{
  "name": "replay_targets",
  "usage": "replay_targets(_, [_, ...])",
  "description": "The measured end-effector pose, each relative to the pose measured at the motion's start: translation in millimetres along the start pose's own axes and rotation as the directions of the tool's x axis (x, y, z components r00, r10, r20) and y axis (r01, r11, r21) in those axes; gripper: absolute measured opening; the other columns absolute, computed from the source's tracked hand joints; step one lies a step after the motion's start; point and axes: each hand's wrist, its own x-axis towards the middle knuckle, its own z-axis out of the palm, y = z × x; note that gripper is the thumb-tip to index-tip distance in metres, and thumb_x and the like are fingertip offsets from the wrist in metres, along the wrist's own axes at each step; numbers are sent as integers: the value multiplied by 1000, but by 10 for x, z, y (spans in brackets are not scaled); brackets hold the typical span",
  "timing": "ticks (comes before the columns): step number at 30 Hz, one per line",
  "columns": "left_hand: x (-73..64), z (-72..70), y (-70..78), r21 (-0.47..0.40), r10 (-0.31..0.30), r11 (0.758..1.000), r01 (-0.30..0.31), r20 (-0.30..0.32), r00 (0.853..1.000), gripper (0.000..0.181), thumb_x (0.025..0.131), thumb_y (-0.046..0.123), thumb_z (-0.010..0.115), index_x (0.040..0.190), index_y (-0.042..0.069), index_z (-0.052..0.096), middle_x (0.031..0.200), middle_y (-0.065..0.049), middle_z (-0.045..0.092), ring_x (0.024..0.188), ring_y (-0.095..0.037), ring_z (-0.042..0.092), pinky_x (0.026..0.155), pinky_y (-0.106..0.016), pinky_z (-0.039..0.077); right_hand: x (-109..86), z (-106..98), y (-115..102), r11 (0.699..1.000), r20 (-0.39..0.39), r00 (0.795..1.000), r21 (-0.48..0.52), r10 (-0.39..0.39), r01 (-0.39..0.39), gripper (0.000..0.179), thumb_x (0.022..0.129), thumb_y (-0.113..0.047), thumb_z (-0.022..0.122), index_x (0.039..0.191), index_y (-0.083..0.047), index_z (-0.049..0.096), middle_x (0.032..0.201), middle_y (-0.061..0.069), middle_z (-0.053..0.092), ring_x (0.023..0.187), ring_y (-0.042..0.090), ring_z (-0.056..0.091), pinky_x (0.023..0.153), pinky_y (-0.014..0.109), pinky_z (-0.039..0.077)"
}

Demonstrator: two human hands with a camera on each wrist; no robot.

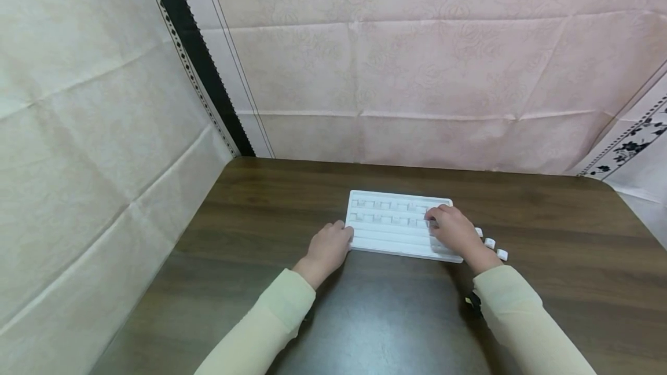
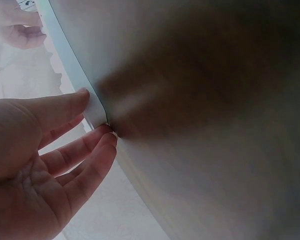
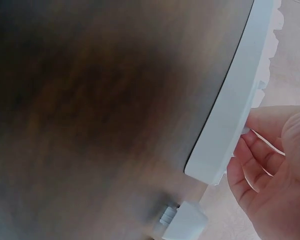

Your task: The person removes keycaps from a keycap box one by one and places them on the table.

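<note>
A white rectangular board (image 1: 385,235) with rows of slots lies on the table. My left hand (image 1: 327,247) holds its near left corner. In the left wrist view, the thumb (image 2: 72,101) is on the front edge and the fingertips are at the side. My right hand (image 1: 454,230) is over the right part of the board, its thumb and fingers bent together. In the right wrist view, they pinch a small whitish piece (image 3: 245,130) at the board's upper face, mostly hidden by the fingers. Three small white blocks (image 1: 489,243) lie right of the board, beside the right wrist.
The dark wooden table (image 1: 292,190) extends around the board on all sides. Pale patterned cloth (image 1: 417,68) hangs behind the far edge, and another cloth (image 1: 104,149) hangs along the left. In the right wrist view, a white block (image 3: 186,222) shows a ribbed translucent stub.
</note>
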Motion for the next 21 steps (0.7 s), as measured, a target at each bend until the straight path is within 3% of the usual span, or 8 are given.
replay_targets(21, [7,3,2,3,3,1000,-3,-3,1000,16,88,22,63,100,12,65,90,-5,61,72,-15,52,64,-26,48,-48,-117,102,998,-13,999,48,30,-29,24,84,-6,62,107,0,63,109,21,60,101,36,54,91,54,41])
